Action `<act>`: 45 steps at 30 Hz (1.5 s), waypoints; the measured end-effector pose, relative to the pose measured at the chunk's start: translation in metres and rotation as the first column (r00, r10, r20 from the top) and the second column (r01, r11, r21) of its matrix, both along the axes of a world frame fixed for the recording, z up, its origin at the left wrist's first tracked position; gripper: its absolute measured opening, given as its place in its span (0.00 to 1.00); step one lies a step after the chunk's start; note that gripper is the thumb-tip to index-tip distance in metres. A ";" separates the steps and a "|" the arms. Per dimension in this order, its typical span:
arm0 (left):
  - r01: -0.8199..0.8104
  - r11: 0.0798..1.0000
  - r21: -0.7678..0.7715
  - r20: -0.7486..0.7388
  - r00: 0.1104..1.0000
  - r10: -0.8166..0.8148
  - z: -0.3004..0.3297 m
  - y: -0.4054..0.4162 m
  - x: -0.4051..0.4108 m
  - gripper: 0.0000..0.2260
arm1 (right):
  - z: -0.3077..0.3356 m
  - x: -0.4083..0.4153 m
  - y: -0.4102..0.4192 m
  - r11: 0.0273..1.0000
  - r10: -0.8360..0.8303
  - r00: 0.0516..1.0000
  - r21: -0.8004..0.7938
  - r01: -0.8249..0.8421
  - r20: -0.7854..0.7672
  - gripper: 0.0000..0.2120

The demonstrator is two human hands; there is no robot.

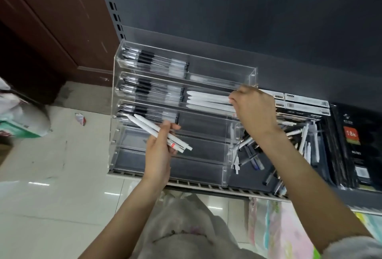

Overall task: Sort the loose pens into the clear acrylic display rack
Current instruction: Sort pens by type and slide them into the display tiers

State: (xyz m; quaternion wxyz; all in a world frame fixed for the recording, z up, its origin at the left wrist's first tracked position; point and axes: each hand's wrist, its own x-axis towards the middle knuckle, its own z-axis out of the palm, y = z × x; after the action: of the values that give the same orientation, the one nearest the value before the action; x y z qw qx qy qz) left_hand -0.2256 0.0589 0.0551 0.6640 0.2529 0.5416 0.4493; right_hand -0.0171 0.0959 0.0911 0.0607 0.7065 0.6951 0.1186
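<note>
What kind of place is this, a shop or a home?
Most likely a stationery shop: a clear display rack of sorted pens stands on a slotted metal shelf, beside packaged notebooks.

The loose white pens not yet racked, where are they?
Head view: left hand grips the loose white pens before the clear acrylic display rack's lower-left tiers.

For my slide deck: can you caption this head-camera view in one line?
Left hand holds white pens while right hand sets more into the acrylic rack; loose pens wait alongside.
</note>
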 end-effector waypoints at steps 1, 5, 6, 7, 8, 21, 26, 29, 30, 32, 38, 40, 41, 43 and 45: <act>-0.005 1.000 0.002 -0.002 1.000 0.005 0.000 0.000 0.001 0.14 | 0.001 0.000 0.000 1.000 -0.005 0.999 -0.011 0.005 0.034 0.12; -0.015 1.000 0.009 0.009 1.000 0.015 0.001 -0.001 0.005 0.14 | 0.000 0.003 -0.002 1.000 0.021 0.994 -0.024 -0.019 0.111 0.14; -0.008 1.000 0.008 0.009 1.000 0.008 0.002 -0.001 0.006 0.14 | -0.001 0.003 -0.002 0.999 0.030 0.990 -0.042 -0.025 0.137 0.13; 0.002 1.000 0.005 0.006 1.000 -0.002 0.003 -0.002 0.008 0.13 | -0.002 0.003 -0.002 0.998 0.031 0.988 -0.052 -0.023 0.151 0.13; 0.011 1.000 0.003 -0.002 1.000 -0.011 0.004 -0.002 0.010 0.13 | 0.000 0.002 -0.003 0.999 0.030 0.989 -0.048 -0.023 0.142 0.12; 0.161 0.969 0.189 -0.131 0.982 -0.138 0.009 -0.009 0.026 0.10 | 0.006 -0.055 -0.074 0.993 -0.040 0.527 -0.090 -0.070 -0.849 0.07; 0.154 0.956 0.248 -0.243 0.966 -0.092 -0.001 -0.012 0.011 0.12 | 0.002 -0.019 -0.075 0.991 0.063 0.820 0.130 0.014 -0.568 0.04; 0.088 0.968 0.235 -0.230 0.973 -0.032 -0.008 -0.013 -0.006 0.06 | -0.008 -0.004 -0.073 0.985 0.108 0.978 0.150 -0.082 -0.180 0.10; 0.072 0.970 0.234 -0.223 0.975 -0.019 -0.010 -0.015 -0.011 0.06 | -0.010 -0.005 -0.071 0.990 0.125 0.988 0.082 -0.118 -0.088 0.13; 0.052 0.972 0.228 -0.216 0.976 -0.002 -0.012 -0.018 -0.018 0.08 | -0.013 -0.008 -0.063 0.987 0.156 0.987 -0.037 -0.155 0.043 0.16; 0.033 0.976 0.214 -0.204 0.979 0.012 -0.012 -0.028 -0.024 0.09 | -0.008 -0.015 -0.036 0.891 0.292 0.948 -0.396 -0.222 0.126 0.09; 0.042 0.976 0.213 -0.201 0.980 0.001 -0.012 -0.031 -0.023 0.09 | -0.008 -0.015 -0.027 0.867 0.309 0.943 -0.445 -0.225 0.124 0.09; 0.044 0.976 0.213 -0.199 0.980 0.000 -0.011 -0.032 -0.023 0.09 | -0.010 -0.015 -0.024 0.854 0.324 0.939 -0.463 -0.236 0.118 0.09; 0.041 0.977 0.209 -0.197 0.980 0.002 -0.010 -0.034 -0.022 0.09 | -0.007 -0.016 -0.020 0.825 0.349 0.933 -0.499 -0.264 0.083 0.10; 0.046 0.979 0.197 -0.181 0.983 -0.009 -0.009 -0.035 -0.021 0.09 | -0.002 -0.016 -0.023 0.825 0.334 0.941 -0.502 -0.261 0.060 0.11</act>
State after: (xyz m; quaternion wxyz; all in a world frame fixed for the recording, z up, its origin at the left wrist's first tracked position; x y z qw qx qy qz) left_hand -0.2467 0.0241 0.0459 0.5899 0.3653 0.5477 0.4676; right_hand -0.0335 0.0727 0.0887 0.2673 0.5405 0.7977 -0.0011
